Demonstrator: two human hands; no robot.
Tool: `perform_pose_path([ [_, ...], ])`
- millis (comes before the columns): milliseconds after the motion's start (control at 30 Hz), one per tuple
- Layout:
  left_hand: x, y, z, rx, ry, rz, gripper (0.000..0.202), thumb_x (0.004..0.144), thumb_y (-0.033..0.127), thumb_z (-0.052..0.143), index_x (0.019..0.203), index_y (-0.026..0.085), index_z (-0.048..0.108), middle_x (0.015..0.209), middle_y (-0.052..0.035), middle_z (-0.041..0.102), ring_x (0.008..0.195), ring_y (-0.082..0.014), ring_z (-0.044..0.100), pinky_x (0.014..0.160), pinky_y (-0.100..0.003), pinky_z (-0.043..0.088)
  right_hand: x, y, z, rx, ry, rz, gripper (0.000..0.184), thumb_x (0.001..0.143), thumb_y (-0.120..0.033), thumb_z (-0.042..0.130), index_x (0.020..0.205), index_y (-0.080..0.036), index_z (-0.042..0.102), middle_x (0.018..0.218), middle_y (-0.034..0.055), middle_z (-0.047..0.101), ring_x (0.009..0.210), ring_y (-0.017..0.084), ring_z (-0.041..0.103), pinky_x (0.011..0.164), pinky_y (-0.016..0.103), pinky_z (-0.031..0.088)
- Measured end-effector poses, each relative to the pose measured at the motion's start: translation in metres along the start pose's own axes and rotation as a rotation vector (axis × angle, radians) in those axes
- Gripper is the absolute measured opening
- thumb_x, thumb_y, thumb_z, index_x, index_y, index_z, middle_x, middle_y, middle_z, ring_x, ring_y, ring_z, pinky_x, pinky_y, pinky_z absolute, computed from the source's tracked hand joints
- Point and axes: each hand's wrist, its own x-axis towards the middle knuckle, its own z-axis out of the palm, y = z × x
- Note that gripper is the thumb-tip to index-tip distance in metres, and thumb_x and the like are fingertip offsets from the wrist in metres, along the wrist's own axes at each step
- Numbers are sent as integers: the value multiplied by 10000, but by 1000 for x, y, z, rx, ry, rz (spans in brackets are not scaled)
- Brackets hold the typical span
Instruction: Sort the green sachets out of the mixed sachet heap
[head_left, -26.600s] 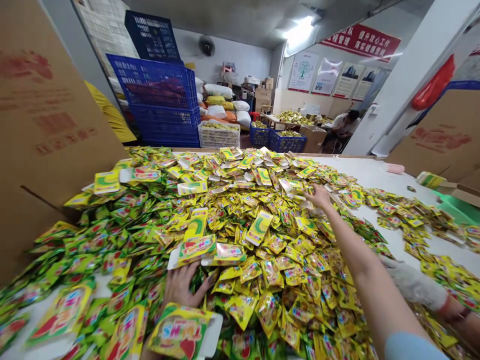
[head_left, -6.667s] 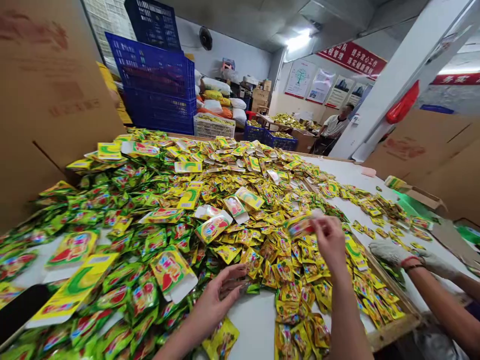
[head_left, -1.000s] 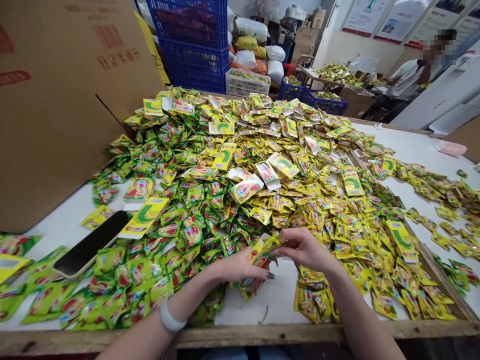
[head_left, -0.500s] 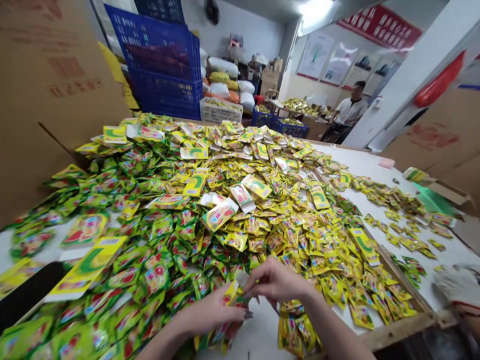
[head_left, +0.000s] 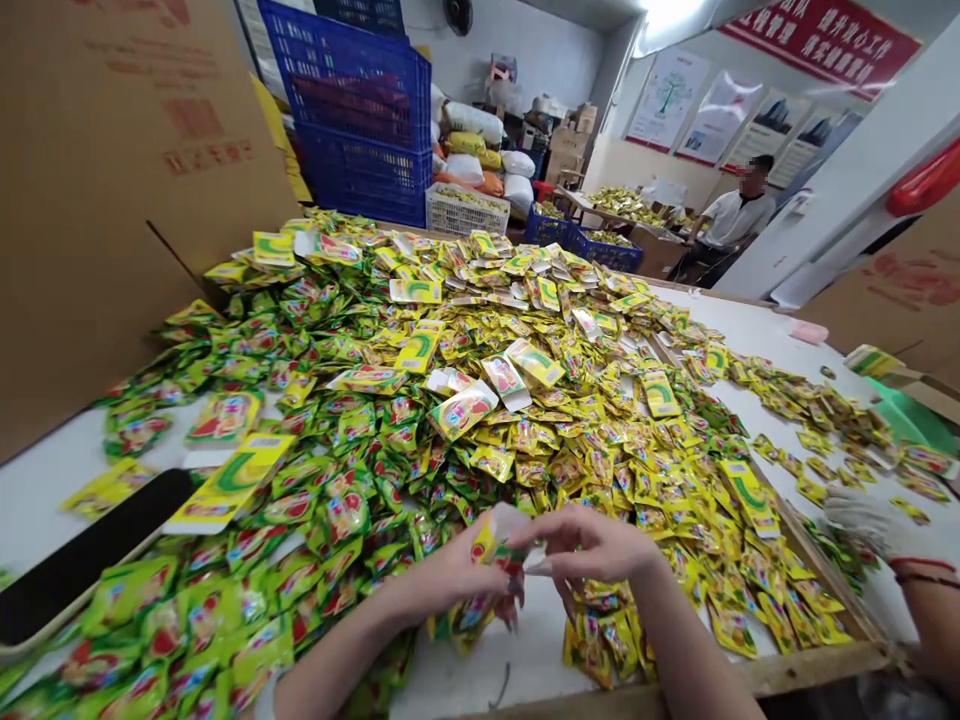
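My left hand point(head_left: 442, 580) and my right hand point(head_left: 592, 545) meet near the table's front edge, both closed on a small yellow carton point(head_left: 496, 535) with sachets in it. My right fingers pinch its white flap. A big heap of green and yellow sachets point(head_left: 465, 400) covers the white table point(head_left: 525, 650) in front of them. Flat yellow cartons point(head_left: 229, 485) lie on top of the heap. A few sachets point(head_left: 600, 640) lie just under my right wrist.
A black phone point(head_left: 82, 555) lies at the left. Brown cardboard point(head_left: 112, 180) stands along the left side. A co-worker's gloved hand point(head_left: 862, 515) rests at the right edge. Blue crates point(head_left: 360, 120) are stacked behind the table. A seated person point(head_left: 739, 215) is far back.
My hands stay together on the small carton and have risen slightly. The view has shifted right. The co-worker's gloved hand has moved further onto the table.
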Motion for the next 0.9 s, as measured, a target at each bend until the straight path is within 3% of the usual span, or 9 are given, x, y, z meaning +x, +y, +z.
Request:
perform_pose_path([
  [100,-3,1,1,25,-11,63,546,679,262,667,1121,161,361,842,-8,608,697,-132,602,708,-308,521,0,3,1,-21,153,-44,485,822,-523,679,1122,-146,623,663,22,620,484,101,551,470,189,431],
  [200,-4,0,-8,305,30,161,751,713,298,706,1329,160,299,1052,-78,605,946,-189,605,875,-363,506,-16,-1,-10,-195,465,-77,423,825,-573,646,898,-157,670,711,63,631,537,132,555,490,237,446],
  [267,-5,2,-19,594,209,297,685,767,271,671,1367,172,355,1174,-119,559,1093,-228,550,964,-390,464,-39,-4,-29,-379,800,-95,439,831,-602,614,846,-168,681,755,93,636,612,168,569,544,280,466],
  [367,-8,9,-36,1055,531,435,390,791,116,526,1177,155,562,1176,-129,518,1141,-256,490,1007,-428,423,-67,2,-58,-746,1372,93,459,868,-582,556,893,-144,693,866,139,626,682,205,567,602,324,453],
  [433,-9,11,-45,1282,602,447,395,743,44,478,1102,145,607,1148,-125,506,1133,-262,475,1004,-443,419,-63,14,-65,-986,1591,213,445,889,-530,546,1025,-132,692,1047,184,602,779,239,580,663,355,448],
  [500,-8,9,-51,1429,560,428,429,720,26,490,1108,142,632,1162,-134,496,1156,-281,459,1000,-456,420,-38,27,-57,-1163,1573,157,424,899,-480,558,1153,-158,668,1208,199,551,923,280,579,747,385,453],
  [633,0,-2,-64,1546,522,430,275,811,87,553,1016,178,712,1252,-139,506,1253,-327,404,1035,-511,372,30,38,-26,-1335,1074,-182,358,913,-417,579,1212,-235,654,1259,125,580,1186,313,492,983,455,404],
  [700,1,-2,-69,1495,531,486,200,860,155,576,955,219,740,1283,-108,531,1272,-322,398,1049,-528,344,47,36,-20,-1330,970,-266,274,949,-348,536,1147,-227,682,1230,90,622,1237,308,462,1032,485,372],
  [900,-4,18,-61,790,617,567,242,895,340,561,954,177,729,1100,-90,663,1051,-230,597,955,-387,461,32,26,-30,-960,1143,-452,243,979,-303,466,892,-193,664,968,83,688,1062,246,588,931,416,461],
])
